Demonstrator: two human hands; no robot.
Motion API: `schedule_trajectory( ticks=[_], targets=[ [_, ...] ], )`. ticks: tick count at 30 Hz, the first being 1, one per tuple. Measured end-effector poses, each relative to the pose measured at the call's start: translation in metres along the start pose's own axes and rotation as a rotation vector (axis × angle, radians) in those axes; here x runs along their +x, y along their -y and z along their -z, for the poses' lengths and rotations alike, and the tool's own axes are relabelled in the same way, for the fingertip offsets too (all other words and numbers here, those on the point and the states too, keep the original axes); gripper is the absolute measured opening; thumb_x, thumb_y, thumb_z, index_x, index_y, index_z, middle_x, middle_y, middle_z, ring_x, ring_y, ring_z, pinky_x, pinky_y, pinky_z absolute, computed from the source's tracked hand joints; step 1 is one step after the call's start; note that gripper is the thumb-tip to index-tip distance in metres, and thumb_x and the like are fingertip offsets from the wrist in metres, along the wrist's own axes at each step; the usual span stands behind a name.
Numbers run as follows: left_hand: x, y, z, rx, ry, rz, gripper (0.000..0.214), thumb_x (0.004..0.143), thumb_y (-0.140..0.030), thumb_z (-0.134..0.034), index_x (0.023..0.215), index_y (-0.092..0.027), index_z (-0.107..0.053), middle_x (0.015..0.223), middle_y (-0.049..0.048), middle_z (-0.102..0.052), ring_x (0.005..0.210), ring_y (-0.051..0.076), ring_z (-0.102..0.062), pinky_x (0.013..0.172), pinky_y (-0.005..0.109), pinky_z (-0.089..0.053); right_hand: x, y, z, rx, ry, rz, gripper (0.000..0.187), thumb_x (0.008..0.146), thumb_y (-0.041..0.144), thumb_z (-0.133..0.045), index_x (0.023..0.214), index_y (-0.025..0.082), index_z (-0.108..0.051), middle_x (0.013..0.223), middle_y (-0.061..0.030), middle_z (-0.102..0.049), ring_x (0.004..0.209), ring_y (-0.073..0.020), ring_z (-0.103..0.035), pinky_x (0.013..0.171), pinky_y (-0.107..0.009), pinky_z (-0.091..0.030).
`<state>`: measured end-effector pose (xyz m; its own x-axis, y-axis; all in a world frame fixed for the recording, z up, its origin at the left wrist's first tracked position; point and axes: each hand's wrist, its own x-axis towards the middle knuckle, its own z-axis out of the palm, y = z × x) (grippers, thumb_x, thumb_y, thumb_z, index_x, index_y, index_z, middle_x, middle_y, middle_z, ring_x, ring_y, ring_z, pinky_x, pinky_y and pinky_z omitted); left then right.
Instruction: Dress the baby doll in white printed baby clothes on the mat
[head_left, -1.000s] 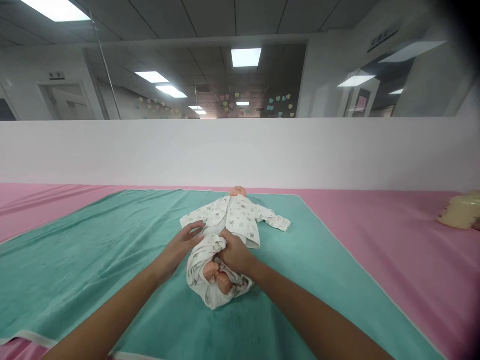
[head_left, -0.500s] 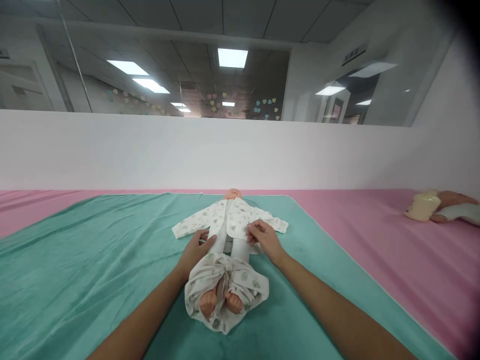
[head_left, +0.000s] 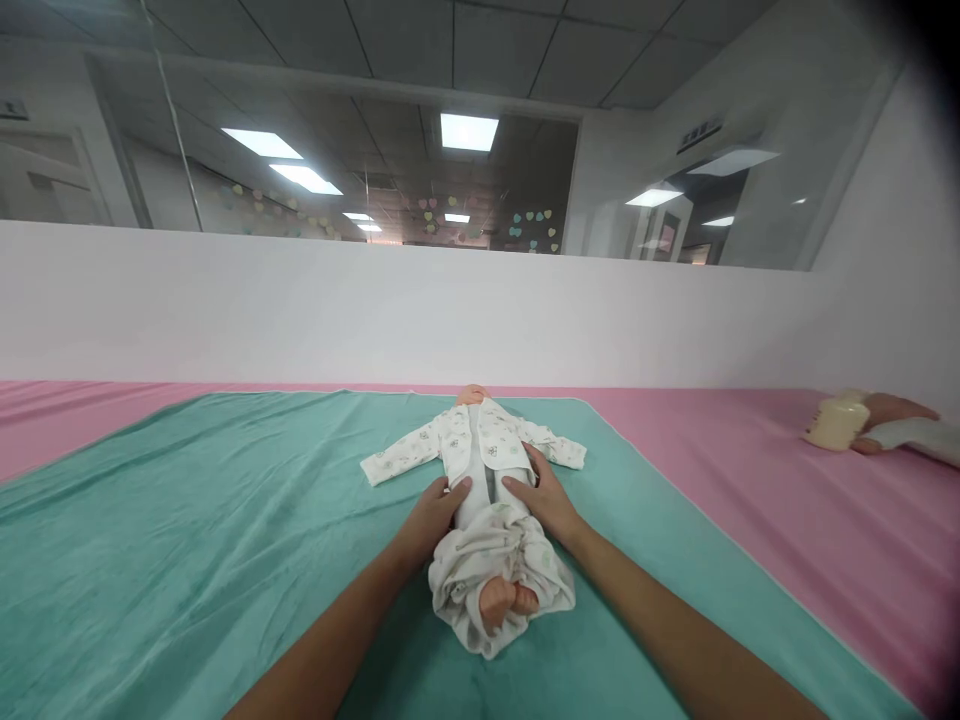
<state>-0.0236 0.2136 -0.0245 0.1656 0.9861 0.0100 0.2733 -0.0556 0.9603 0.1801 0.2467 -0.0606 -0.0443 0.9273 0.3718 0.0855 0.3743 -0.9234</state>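
Note:
A baby doll point(head_left: 474, 396) lies on its back on a teal blanket point(head_left: 225, 540), head away from me and feet towards me. Its white patterned jacket point(head_left: 501, 438) hangs unfastened at the front, sleeves spread to both sides. Patterned trousers point(head_left: 487, 540) are bunched around the lower legs, with the bare feet point(head_left: 502, 600) showing. My left hand point(head_left: 435, 512) grips the doll's left-hand side in view at hip height, thumb on top. Opposite it, my right hand point(head_left: 551, 495) holds the other side, fingers at the jacket's lower edge. Some fingertips are hidden.
Pink sheeting point(head_left: 750, 480) lies beneath the blanket. At the far right stand a cream-coloured bottle point(head_left: 836, 424) and, behind it, part of what looks like another doll point(head_left: 900, 408). A white wall point(head_left: 337, 310) with a window above it borders the back.
My right hand has come down from the jacket's front flap to the doll's side. The doll's lower body and trousers have swung right, and its feet are closer together.

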Motion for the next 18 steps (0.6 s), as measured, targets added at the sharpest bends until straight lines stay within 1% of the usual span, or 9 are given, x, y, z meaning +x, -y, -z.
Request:
schedule_trajectory(
  ticks=[3, 5, 6, 8, 10, 11, 13, 15, 18],
  targets=[
    [0.003, 0.005, -0.001, 0.039, -0.045, 0.05, 0.05, 0.079, -0.061, -0.046, 0.095, -0.015, -0.056, 0.096, 0.0096, -0.064, 0.088, 0.024, -0.059, 0.072, 0.032, -0.043, 0.001, 0.0, 0.009, -0.23, -0.055, -0.055, 0.064, 0.075, 0.049, -0.061, 0.13, 0.025, -0.039, 0.121, -0.0072, -0.053, 0.104, -0.0236, -0.054, 0.09, -0.039, -0.042],
    [0.009, 0.012, 0.001, 0.169, -0.134, 0.023, 0.047, 0.079, -0.061, -0.043, 0.087, -0.016, -0.054, 0.085, 0.0067, -0.063, 0.08, 0.022, -0.057, 0.067, 0.032, -0.041, 0.001, 0.003, 0.013, -0.484, -0.092, -0.035, 0.051, 0.08, 0.048, -0.054, 0.124, 0.025, -0.046, 0.11, -0.006, -0.058, 0.094, -0.0236, -0.056, 0.083, -0.039, -0.043],
    [0.012, 0.016, 0.002, 0.234, -0.181, -0.012, 0.045, 0.08, -0.06, -0.043, 0.085, -0.017, -0.053, 0.081, 0.0047, -0.061, 0.075, 0.021, -0.056, 0.065, 0.031, -0.04, 0.0, 0.005, 0.013, -0.613, -0.108, 0.024, 0.045, 0.081, 0.046, -0.052, 0.121, 0.026, -0.049, 0.11, -0.006, -0.057, 0.094, -0.0237, -0.055, 0.081, -0.037, -0.042],
    [0.019, 0.021, 0.002, 0.341, -0.272, -0.106, 0.038, 0.081, -0.054, -0.045, 0.09, -0.018, -0.051, 0.075, 0.0008, -0.056, 0.067, 0.017, -0.053, 0.062, 0.028, -0.038, 0.0, 0.011, 0.011, -0.823, -0.119, 0.202, 0.033, 0.084, 0.037, -0.05, 0.115, 0.026, -0.054, 0.113, -0.0062, -0.054, 0.1, -0.0236, -0.05, 0.082, -0.035, -0.04],
    [0.026, 0.022, 0.002, 0.435, -0.326, -0.197, 0.031, 0.081, -0.047, -0.046, 0.096, -0.02, -0.05, 0.074, -0.0011, -0.053, 0.065, 0.015, -0.05, 0.061, 0.026, -0.037, 0.001, 0.016, 0.004, -0.949, -0.105, 0.352, 0.024, 0.086, 0.029, -0.047, 0.107, 0.025, -0.058, 0.111, -0.0065, -0.054, 0.101, -0.0229, -0.047, 0.084, -0.034, -0.037],
    [0.028, 0.021, 0.001, 0.479, -0.339, -0.232, 0.028, 0.082, -0.044, -0.046, 0.096, -0.021, -0.05, 0.074, -0.0014, -0.052, 0.066, 0.014, -0.049, 0.061, 0.026, -0.036, 0.003, 0.018, 0.0, -0.982, -0.093, 0.388, 0.021, 0.086, 0.027, -0.046, 0.102, 0.024, -0.059, 0.107, -0.0066, -0.054, 0.099, -0.0224, -0.047, 0.084, -0.033, -0.037],
    [0.032, 0.018, 0.0, 0.528, -0.358, -0.271, 0.023, 0.083, -0.041, -0.042, 0.089, -0.021, -0.051, 0.072, -0.0016, -0.05, 0.066, 0.014, -0.047, 0.061, 0.025, -0.035, 0.007, 0.019, -0.006, -0.974, -0.096, 0.402, 0.017, 0.087, 0.027, -0.043, 0.092, 0.022, -0.059, 0.097, -0.0064, -0.055, 0.093, -0.0212, -0.048, 0.081, -0.032, -0.036],
    [0.034, 0.017, 0.003, 0.46, -0.41, -0.249, 0.024, 0.084, -0.041, -0.039, 0.077, -0.02, -0.049, 0.066, -0.0023, -0.047, 0.064, 0.014, -0.046, 0.059, 0.025, -0.035, 0.011, 0.017, -0.004, -0.837, -0.145, 0.35, 0.02, 0.089, 0.031, -0.039, 0.083, 0.021, -0.055, 0.087, -0.0046, -0.055, 0.084, -0.0189, -0.048, 0.074, -0.029, -0.036],
    [0.035, 0.024, 0.024, 0.212, -0.558, -0.138, 0.026, 0.082, -0.041, -0.039, 0.069, -0.02, -0.045, 0.062, -0.003, -0.046, 0.061, 0.014, -0.048, 0.056, 0.024, -0.037, 0.014, 0.007, 0.018, -0.477, -0.357, 0.168, 0.028, 0.087, 0.043, -0.038, 0.071, 0.021, -0.046, 0.067, 0.0002, -0.048, 0.067, -0.0154, -0.043, 0.062, -0.026, -0.035]
  ],
)
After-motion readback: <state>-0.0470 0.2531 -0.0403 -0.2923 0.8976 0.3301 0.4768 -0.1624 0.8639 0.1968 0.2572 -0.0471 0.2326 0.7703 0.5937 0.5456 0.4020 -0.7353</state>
